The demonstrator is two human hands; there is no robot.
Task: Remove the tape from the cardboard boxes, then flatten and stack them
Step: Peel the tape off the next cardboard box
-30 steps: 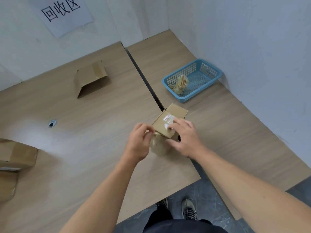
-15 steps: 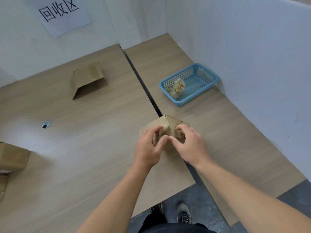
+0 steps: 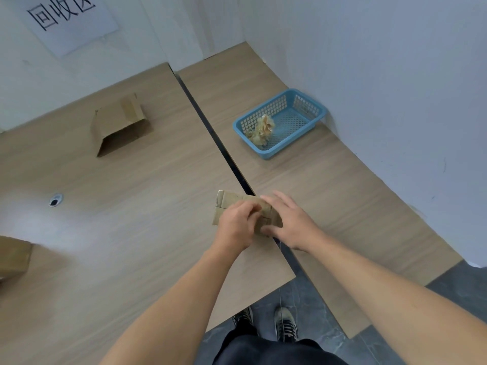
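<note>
Small cardboard box now lies pressed low on the wooden table, at about 12 o'clock from the person and right beside the dark seam between the two tabletops; half a second back it stood peaked like a tent between the hands, and a second back it was upright with a patch of clear tape showing on top. No tape shows on it now, though most of its face is covered by the hands. Left hand sits curled on the box's near-left part, fingers bent, pressing or pinching at a fold; whether it grips anything besides cardboard I cannot tell. Right hand is spread nearly flat, fingers extended toward 11 o'clock, palm bearing down on the box's right end. Judgement: the flattening step for this box is nearly done, stacking comes next. A flattened box lies at about 10 o'clock, well apart, probably the start of the stack. Blue plastic basket at 1 o'clock holds a wad of crumpled tape. Another box waits at 9 o'clock, cut by the frame edge, so more work remains.
</note>
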